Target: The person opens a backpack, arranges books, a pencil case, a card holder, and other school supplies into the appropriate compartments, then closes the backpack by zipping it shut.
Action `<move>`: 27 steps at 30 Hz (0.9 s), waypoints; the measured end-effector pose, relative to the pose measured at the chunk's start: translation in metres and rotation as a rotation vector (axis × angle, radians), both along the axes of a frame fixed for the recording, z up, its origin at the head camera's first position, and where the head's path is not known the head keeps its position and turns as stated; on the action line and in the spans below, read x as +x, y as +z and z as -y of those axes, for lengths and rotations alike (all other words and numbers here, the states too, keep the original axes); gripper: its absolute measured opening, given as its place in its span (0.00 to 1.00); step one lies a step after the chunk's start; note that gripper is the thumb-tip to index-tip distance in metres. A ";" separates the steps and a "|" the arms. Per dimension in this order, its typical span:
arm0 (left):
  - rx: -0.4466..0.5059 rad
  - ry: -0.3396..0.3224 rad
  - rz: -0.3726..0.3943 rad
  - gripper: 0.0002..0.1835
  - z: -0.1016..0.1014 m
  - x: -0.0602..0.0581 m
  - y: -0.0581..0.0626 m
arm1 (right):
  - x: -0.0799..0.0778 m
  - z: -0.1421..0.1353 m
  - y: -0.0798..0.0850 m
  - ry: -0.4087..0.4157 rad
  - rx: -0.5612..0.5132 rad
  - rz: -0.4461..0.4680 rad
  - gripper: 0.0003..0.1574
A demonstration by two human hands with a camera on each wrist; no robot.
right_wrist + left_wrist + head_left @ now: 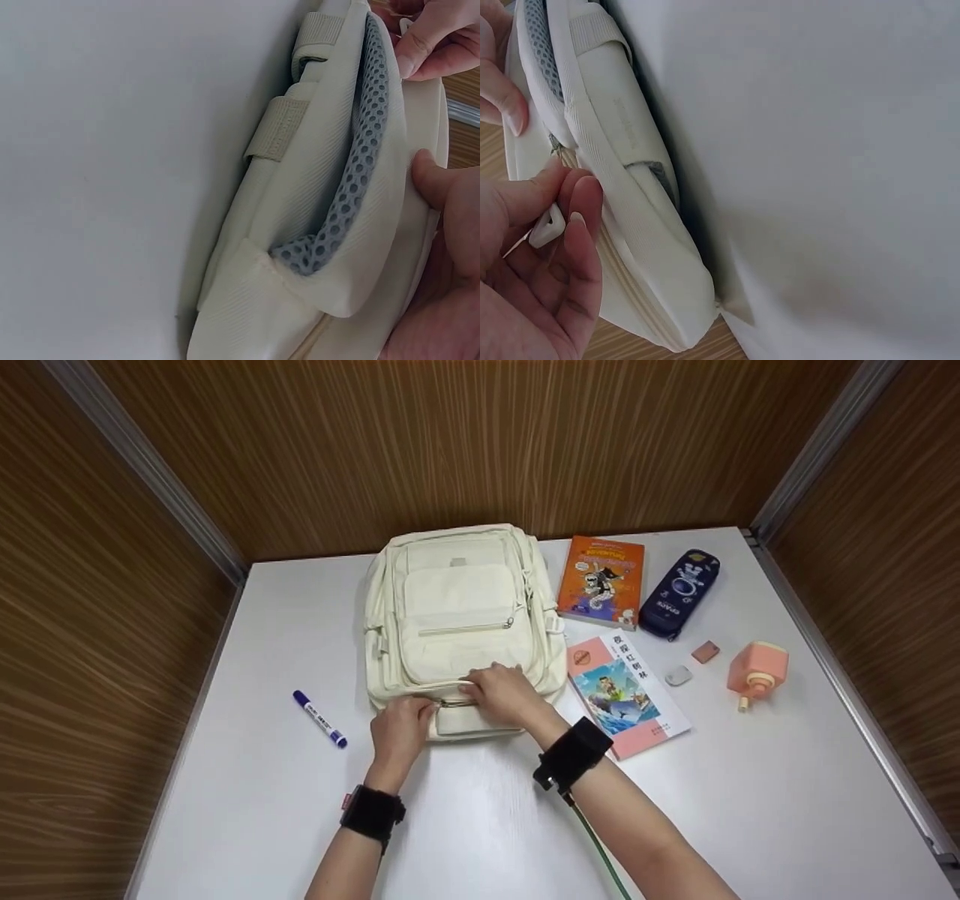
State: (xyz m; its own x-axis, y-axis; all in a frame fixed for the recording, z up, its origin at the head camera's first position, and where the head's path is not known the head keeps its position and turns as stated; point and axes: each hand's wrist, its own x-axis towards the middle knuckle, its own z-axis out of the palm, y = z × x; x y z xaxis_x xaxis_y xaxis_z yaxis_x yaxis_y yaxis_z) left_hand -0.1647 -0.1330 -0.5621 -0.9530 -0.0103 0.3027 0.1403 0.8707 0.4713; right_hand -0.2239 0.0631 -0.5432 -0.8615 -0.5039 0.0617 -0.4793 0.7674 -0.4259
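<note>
Lying on the white tabletop (255,817), as the head view shows, is a cream fabric backpack (459,652); it looks soft and easy to grip, though I can't judge its weight or contents. Off to the right, a dark blue oblong pencil case (679,594) looks closed, whatever it holds hidden. From the left wrist, the left hand (536,281) pinches a small zip pull with a white loop end (547,227), likely the surest hold on such floppy cloth. From the right wrist, the right hand (450,262) grips the bag's edge, thumb pressed in; the grey honeycomb mesh padding (360,172) nearby should squash easily.
</note>
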 end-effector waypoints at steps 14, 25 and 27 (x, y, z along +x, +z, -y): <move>0.007 0.024 -0.014 0.05 0.021 0.002 0.001 | 0.001 0.000 0.000 0.001 -0.047 0.079 0.23; 0.011 0.092 -0.003 0.05 0.046 0.003 0.006 | 0.001 -0.006 0.002 -0.030 -0.044 0.115 0.26; 0.005 0.088 0.002 0.06 0.048 0.004 0.008 | 0.000 -0.007 0.002 -0.029 -0.041 0.119 0.27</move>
State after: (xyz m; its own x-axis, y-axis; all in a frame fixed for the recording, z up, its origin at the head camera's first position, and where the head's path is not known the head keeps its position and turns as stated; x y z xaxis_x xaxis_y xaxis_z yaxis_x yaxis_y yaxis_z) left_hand -0.1607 -0.1812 -0.5544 -0.9489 -0.0955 0.3007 0.0626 0.8772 0.4760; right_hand -0.2239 0.0700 -0.5413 -0.8783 -0.4777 -0.0217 -0.4013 0.7610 -0.5097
